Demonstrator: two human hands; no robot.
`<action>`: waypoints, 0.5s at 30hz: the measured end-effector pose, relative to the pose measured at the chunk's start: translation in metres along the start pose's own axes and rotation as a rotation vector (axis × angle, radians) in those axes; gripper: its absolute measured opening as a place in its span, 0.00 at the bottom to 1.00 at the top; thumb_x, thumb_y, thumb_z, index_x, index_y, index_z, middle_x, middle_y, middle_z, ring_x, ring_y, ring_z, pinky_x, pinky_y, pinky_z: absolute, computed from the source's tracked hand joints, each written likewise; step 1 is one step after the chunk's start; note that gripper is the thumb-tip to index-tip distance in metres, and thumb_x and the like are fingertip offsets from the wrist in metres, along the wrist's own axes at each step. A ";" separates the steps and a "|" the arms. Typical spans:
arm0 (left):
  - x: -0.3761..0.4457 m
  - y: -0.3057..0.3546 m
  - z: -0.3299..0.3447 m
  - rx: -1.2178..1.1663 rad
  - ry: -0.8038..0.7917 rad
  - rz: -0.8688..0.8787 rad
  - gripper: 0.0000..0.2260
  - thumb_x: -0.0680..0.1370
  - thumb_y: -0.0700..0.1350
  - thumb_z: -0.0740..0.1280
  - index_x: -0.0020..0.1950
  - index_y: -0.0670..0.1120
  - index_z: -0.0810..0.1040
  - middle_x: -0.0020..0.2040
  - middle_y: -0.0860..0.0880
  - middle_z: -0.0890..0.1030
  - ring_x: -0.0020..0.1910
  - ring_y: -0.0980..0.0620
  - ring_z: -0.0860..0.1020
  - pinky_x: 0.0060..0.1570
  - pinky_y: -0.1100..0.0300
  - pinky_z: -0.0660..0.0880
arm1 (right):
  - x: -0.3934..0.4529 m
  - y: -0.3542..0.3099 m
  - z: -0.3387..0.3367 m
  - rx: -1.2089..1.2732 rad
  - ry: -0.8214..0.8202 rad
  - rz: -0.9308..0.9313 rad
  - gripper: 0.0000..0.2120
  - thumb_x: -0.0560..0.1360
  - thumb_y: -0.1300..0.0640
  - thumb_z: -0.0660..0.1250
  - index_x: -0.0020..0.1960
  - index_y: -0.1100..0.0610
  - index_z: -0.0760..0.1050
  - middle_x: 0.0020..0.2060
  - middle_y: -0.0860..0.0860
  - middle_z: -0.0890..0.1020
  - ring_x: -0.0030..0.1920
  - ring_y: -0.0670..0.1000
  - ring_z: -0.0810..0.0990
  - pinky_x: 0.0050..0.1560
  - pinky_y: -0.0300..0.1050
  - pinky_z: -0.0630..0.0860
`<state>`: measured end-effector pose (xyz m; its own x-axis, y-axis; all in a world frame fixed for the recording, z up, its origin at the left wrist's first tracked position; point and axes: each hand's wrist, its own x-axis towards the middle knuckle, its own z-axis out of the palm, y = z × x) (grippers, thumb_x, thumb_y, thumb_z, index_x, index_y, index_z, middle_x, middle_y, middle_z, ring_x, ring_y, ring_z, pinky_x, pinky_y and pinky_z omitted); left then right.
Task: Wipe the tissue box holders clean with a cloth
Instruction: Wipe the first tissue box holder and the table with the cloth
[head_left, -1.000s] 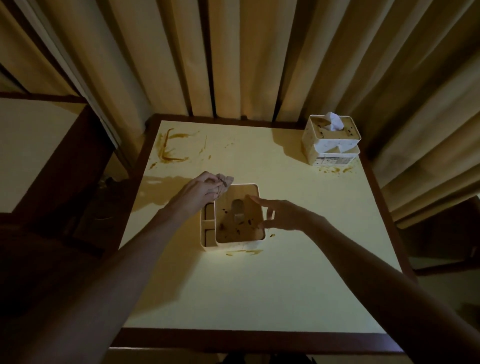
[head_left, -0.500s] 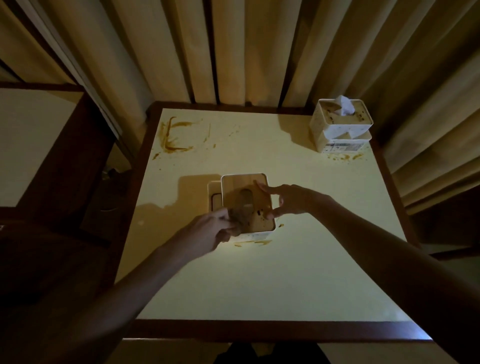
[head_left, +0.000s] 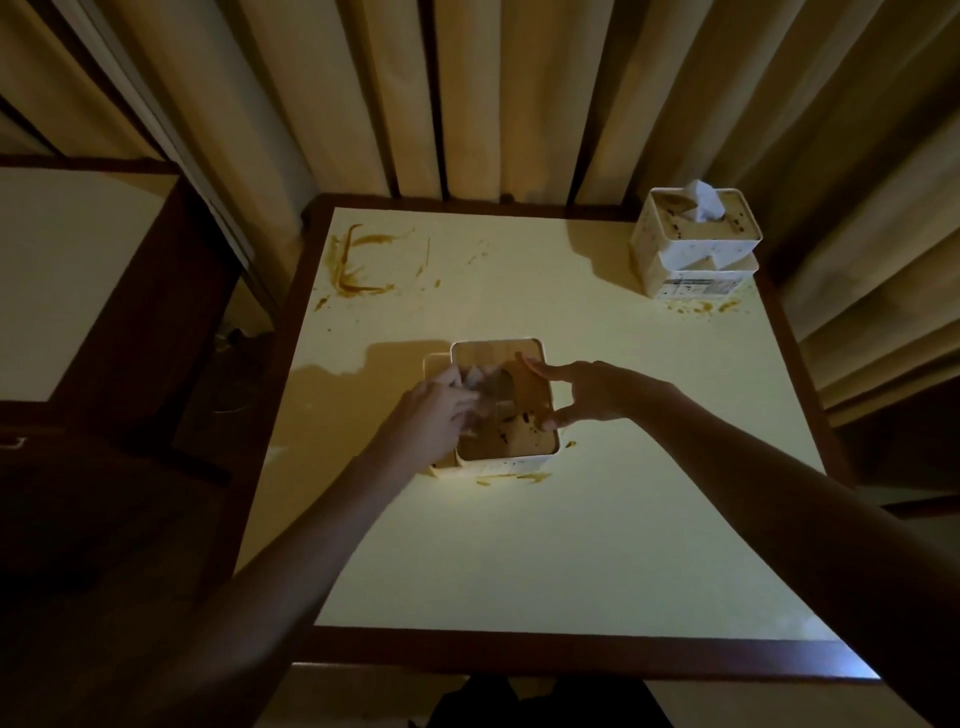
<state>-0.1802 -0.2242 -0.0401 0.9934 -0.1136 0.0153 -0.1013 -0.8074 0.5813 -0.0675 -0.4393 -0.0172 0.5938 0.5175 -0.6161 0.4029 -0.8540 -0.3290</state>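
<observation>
Near tissue box holder (head_left: 506, 402) sits mid-counter, slightly left of centre, on the pale counter (head_left: 597, 545) with the dark wood rim. Wooden lid on top, white body, smaller side compartment on its left.

Left hand (head_left: 434, 410) is over the left part of the lid, fingers curled round a bunched cloth (head_left: 480, 387) and pressing it onto the lid. Cloth is motion-blurred, exact shape unclear.

Right hand (head_left: 587, 389) grips the holder's right edge: index finger stretched onto the far part of the lid, thumb on the near right corner, pinching the edge between them.

Lid state: dark brown spots on the near right part, by the thumb. Far part of the lid looks clean. Brown smear (head_left: 511, 478) on the counter just in front of the holder's near wall, small blob beside its near right corner.

Second tissue box holder (head_left: 696, 244) is at the far right corner of the counter, well apart from both hands. White tissue (head_left: 704, 202) sticks up from its top. Dark specks on its lid and walls, brown drips on the counter at its near side.

Larger brown stain (head_left: 363, 267) on the far left of the counter, bracket-shaped, with scattered specks around it.

Beige curtains (head_left: 467, 93) hang behind the counter. Lighting is dim.
</observation>
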 end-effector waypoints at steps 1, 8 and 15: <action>-0.012 0.001 0.005 -0.016 -0.038 -0.012 0.08 0.75 0.37 0.67 0.50 0.47 0.83 0.44 0.52 0.72 0.44 0.49 0.77 0.44 0.53 0.75 | 0.001 0.000 0.000 -0.008 0.000 0.005 0.46 0.71 0.42 0.70 0.76 0.41 0.41 0.67 0.59 0.70 0.65 0.58 0.71 0.59 0.47 0.67; -0.053 0.022 0.034 -0.199 0.159 -0.195 0.04 0.78 0.49 0.66 0.49 0.54 0.80 0.47 0.57 0.72 0.43 0.55 0.77 0.44 0.53 0.78 | 0.011 -0.004 -0.015 0.016 0.173 -0.051 0.27 0.74 0.50 0.70 0.71 0.51 0.69 0.64 0.57 0.75 0.65 0.58 0.71 0.64 0.49 0.65; -0.065 0.048 0.061 -0.276 0.525 -0.439 0.14 0.73 0.43 0.73 0.59 0.50 0.81 0.59 0.48 0.72 0.53 0.56 0.74 0.49 0.67 0.75 | 0.030 -0.019 -0.013 0.130 0.356 -0.222 0.18 0.79 0.64 0.58 0.66 0.53 0.74 0.65 0.54 0.74 0.65 0.53 0.72 0.60 0.39 0.67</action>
<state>-0.2534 -0.2909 -0.0623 0.8413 0.5344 0.0812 0.2600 -0.5318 0.8060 -0.0484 -0.4067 -0.0193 0.7149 0.6560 -0.2422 0.4704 -0.7074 -0.5275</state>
